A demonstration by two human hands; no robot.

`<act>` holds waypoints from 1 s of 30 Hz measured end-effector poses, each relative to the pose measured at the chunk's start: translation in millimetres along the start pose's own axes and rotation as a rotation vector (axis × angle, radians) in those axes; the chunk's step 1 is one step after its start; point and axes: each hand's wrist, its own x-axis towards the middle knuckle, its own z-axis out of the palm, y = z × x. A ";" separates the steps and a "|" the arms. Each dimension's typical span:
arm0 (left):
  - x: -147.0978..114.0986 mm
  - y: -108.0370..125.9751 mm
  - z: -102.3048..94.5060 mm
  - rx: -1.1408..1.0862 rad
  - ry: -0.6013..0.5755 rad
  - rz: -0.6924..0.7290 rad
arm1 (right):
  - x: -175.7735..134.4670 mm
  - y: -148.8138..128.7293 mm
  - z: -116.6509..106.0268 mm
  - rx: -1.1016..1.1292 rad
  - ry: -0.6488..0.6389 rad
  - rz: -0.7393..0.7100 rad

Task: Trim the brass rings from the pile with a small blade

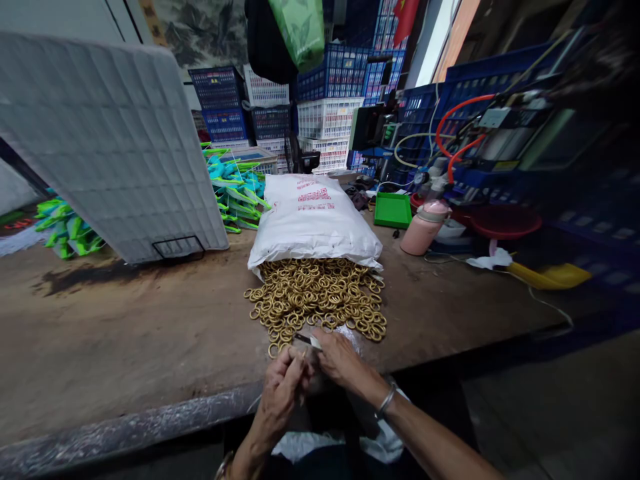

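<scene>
At the front edge of the brown, flat-topped bench (pixel 150 320), the left hand (pixel 286 383) is pinched closed on what seems a small pale piece (pixel 303 354), too blurred to identify. The right hand (pixel 343 357) grips a slim, dark-tipped tool with a white handle (pixel 309 341). Just beyond, round gold-coloured rings (pixel 320 293) lie heaped at the mouth of a red-printed white sack (pixel 315 217).

- Anything in the bare left hand (pixel 284 387) is too small to tell.
- The bare right hand (pixel 341 359) partly hides a slim dark-and-white tool (pixel 303 339).
- The white woven sack (pixel 310 227) hides the rearmost gold-coloured rings (pixel 315 297); its red print is illegible.
- The tall grey ribbed panel (pixel 110 147) leaves the left edge.
</scene>
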 end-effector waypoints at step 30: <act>17.4 -5.8 3.0 -0.465 0.163 -0.318 | 25.5 -8.9 -12.0 0.585 0.305 0.177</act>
